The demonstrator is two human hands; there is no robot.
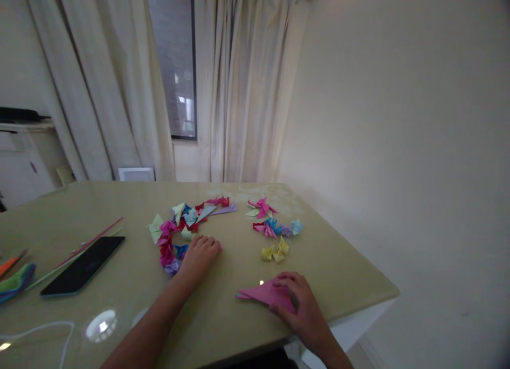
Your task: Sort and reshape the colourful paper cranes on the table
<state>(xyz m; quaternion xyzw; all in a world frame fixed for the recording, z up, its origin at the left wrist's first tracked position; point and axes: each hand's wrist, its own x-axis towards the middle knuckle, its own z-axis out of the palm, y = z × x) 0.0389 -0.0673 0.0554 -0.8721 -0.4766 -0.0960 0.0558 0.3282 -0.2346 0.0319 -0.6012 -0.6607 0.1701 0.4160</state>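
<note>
My right hand (299,307) grips a pink folded paper (265,292) at its right end, thumb below and fingers over the top. The paper's pointed end faces left, just above the tabletop near the front edge. My left hand (201,256) rests on the table farther back, fingers curled down and together. A bit of pink shows at its fingertips; what lies under them is hidden. Beside that hand, a curved cluster of colourful folded-paper pieces (166,246) in red, blue, purple and pale green bends around to the left and back.
On the right lie yellow paper pieces (274,250), a blue and pink row (274,228) and a pink paper piece (262,207). A black phone (83,266), thin paper strips (90,244), a white cable (43,326) and a colourful bundle (16,282) are on the left.
</note>
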